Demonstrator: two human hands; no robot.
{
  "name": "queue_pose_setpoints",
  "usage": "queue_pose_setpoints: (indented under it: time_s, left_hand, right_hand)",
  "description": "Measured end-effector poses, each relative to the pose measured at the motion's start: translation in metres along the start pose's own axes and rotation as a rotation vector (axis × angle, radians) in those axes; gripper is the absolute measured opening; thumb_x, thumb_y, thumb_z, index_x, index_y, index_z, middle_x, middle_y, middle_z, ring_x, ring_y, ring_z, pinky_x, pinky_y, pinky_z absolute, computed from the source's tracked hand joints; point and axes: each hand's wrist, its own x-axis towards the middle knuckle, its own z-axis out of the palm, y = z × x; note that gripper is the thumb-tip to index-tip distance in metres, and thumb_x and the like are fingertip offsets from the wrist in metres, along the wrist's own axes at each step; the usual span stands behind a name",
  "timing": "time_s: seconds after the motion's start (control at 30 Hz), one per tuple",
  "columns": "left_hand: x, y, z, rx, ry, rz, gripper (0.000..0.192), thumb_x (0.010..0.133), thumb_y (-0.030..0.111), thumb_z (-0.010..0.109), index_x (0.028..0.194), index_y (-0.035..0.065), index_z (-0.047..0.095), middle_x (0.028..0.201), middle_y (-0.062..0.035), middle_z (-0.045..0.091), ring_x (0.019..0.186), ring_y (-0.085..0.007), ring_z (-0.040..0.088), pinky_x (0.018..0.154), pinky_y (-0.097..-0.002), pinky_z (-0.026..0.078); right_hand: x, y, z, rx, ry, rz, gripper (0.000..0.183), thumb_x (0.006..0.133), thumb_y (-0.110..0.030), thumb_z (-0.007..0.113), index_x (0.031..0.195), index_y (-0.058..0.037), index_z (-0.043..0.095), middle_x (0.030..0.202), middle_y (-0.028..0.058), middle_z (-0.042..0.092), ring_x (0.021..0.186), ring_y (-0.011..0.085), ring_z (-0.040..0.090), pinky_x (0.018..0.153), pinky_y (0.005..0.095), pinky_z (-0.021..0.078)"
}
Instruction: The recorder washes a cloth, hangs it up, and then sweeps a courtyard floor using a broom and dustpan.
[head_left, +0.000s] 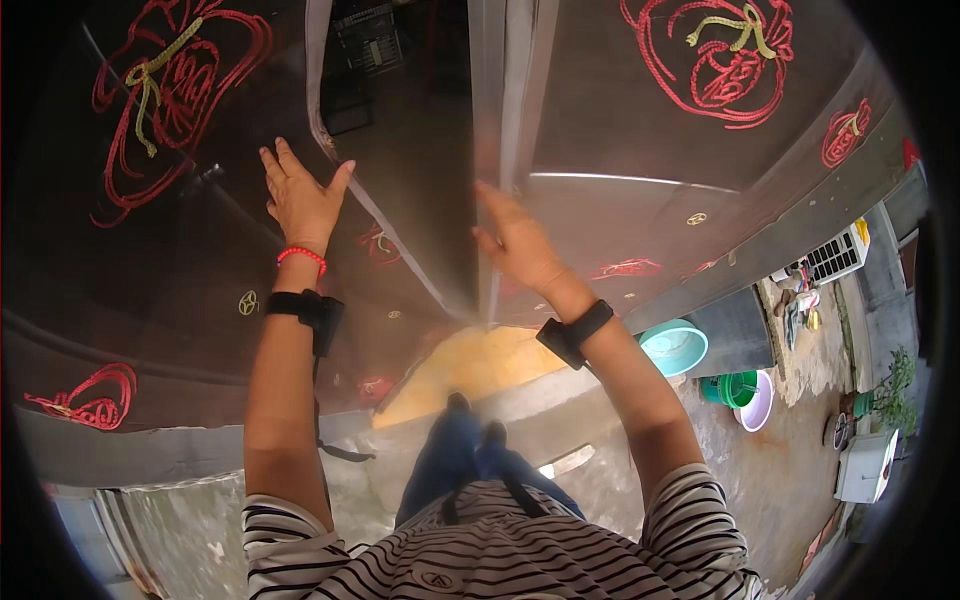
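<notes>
Before me hang dark, see-through door curtain panels with red and yellow knot-like patterns and pale edging. My left hand (304, 196), with a red bead bracelet at the wrist, lies with fingers apart against the left curtain panel (225, 247), beside its pale edge. Slightly blurred, my right hand (517, 236) is at the inner edge of the right curtain panel (630, 142), its fingers spread and nothing seen gripped. A dark gap parts the two panels and narrows downward. Black straps with small boxes sit on both forearms.
A yellowish mat or floor patch (480, 367) lies at the doorway by my feet. On the right stand a light blue basin (673, 347), a green bucket (731, 388), a pink basin (756, 405), a white box (866, 466) and a potted plant (896, 394).
</notes>
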Motion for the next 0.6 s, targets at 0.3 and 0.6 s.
queue_pose_setpoints:
  time_s: [0.3, 0.6]
  left_hand:
    - [0.064, -0.061, 0.004, 0.010, 0.448, -0.152, 0.100, 0.064, 0.057, 0.063, 0.128, -0.0062, 0.019, 0.131, -0.0292, 0.019, 0.124, -0.0377, 0.021, 0.095, -0.0490, 0.026]
    - [0.076, -0.123, -0.003, 0.126, 0.625, -0.210, 0.095, 0.065, 0.053, 0.065, 0.126, -0.0056, 0.023, 0.132, -0.0260, 0.019, 0.123, -0.0357, 0.022, 0.096, -0.0451, 0.026]
  right_hand:
    - [0.045, 0.015, -0.001, 0.102, 0.034, 0.122, 0.045, 0.074, -0.013, 0.057, 0.115, -0.0014, 0.042, 0.108, 0.0173, 0.051, 0.104, 0.0286, 0.047, 0.086, 0.0362, 0.0389]
    - [0.081, 0.059, -0.025, -0.663, -0.232, 0.278, 0.042, 0.072, -0.016, 0.056, 0.110, -0.0017, 0.046, 0.120, 0.0176, 0.043, 0.096, 0.0289, 0.054, 0.078, 0.0361, 0.0452]
